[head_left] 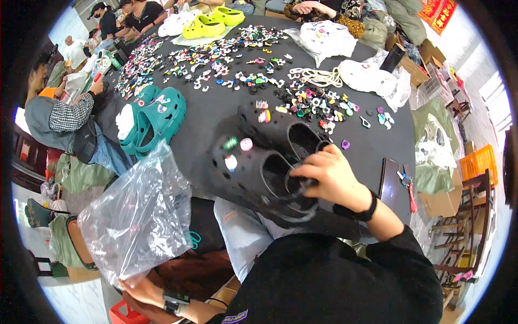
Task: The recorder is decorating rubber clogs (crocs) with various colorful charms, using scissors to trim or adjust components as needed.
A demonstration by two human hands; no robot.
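My right hand has the pair of black clogs by the heel end, fingers bunched narrow on the rims and straps, tips partly hidden in the openings. The clogs sit side by side at the near edge of the dark table, toes pointing left — green, pink and white charms on the uppers. My left hand is low, near my lap, fingers closed on the lower edge of the clear plastic bag; fingertips hard to make out there. Bag spreads upward, just beside the teal clogs. Loose charms heaped past the black pair, more scattered toward the far side, white cord near them. To the right, a dark flat object and a red-handled tool. Yellow-green clogs at the far edge.
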